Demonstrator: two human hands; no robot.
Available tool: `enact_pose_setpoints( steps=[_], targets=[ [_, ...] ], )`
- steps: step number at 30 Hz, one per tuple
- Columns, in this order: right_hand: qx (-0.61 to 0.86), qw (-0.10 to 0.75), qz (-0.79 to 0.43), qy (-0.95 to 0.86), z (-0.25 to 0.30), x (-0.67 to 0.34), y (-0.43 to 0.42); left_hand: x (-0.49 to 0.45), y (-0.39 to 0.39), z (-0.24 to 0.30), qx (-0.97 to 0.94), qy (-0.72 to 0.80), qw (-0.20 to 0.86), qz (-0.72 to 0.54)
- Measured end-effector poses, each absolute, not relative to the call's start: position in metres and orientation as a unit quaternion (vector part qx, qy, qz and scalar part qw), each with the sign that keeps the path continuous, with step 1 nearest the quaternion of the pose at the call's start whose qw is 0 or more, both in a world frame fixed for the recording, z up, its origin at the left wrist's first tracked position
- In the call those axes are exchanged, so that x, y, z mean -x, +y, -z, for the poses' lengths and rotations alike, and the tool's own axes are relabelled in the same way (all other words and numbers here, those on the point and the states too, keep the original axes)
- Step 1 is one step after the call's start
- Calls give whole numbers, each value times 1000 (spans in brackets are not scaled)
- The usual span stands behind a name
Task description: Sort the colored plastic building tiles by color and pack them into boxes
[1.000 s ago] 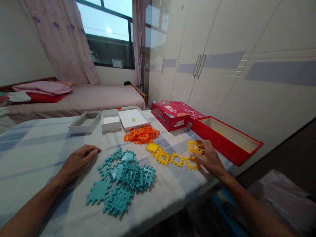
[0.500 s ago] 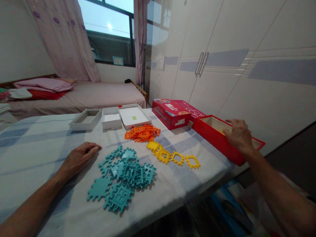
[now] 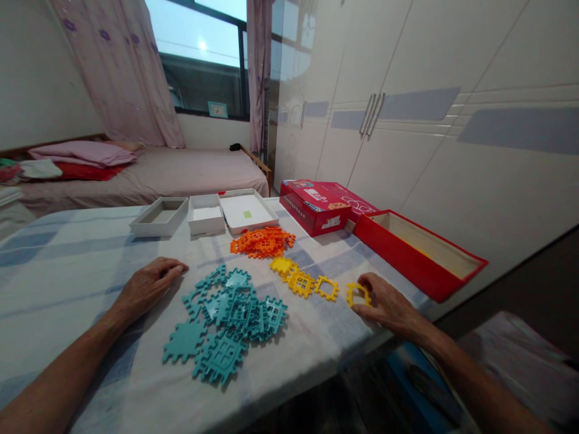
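My right hand (image 3: 384,306) pinches a yellow frame-shaped building tile (image 3: 359,295) with notched edges, thumb below and fingers above, at the right part of the table. Just left of it lie another yellow frame tile (image 3: 326,289) and a few more yellow tiles (image 3: 300,283) in a row. My left hand (image 3: 147,285) rests on the cloth, holding nothing, its fingers loosely forward. Beside it spreads a loose heap of teal notched tiles (image 3: 235,313), some solid and some with window patterns. Behind these is a pile of orange tiles (image 3: 263,242).
An open red box (image 3: 407,259) stands at the table's right edge, something yellow partly visible inside. A closed red box (image 3: 312,208) and white trays (image 3: 159,226) line the back. Striped cloth covers the table (image 3: 312,355). Beyond are a bed (image 3: 194,172) and a white wardrobe (image 3: 420,54).
My right hand has come away from the open red box, down and left to the rightmost yellow frame tile, and now grips it. My left hand stays put.
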State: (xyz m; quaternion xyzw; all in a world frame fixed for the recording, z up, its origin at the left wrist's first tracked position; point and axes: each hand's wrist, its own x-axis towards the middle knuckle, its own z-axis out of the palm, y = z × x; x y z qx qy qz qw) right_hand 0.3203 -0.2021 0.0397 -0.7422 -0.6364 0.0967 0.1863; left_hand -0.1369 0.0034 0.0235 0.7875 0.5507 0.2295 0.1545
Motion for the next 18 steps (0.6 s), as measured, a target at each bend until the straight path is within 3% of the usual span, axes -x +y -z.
enact_pose_setpoints(
  steps=[7, 10, 18],
  targets=[
    [702, 324, -185, -607, -51, -298, -186, 138, 7, -19, -788, 548, 152, -236],
    [669, 298, -238, -638, -55, -280, -172, 138, 8, -19, -787, 549, 152, -237],
    [734, 161, -171, -637, -50, -271, -160, 139, 7, -18, -785, 550, 160, -236]
  ],
)
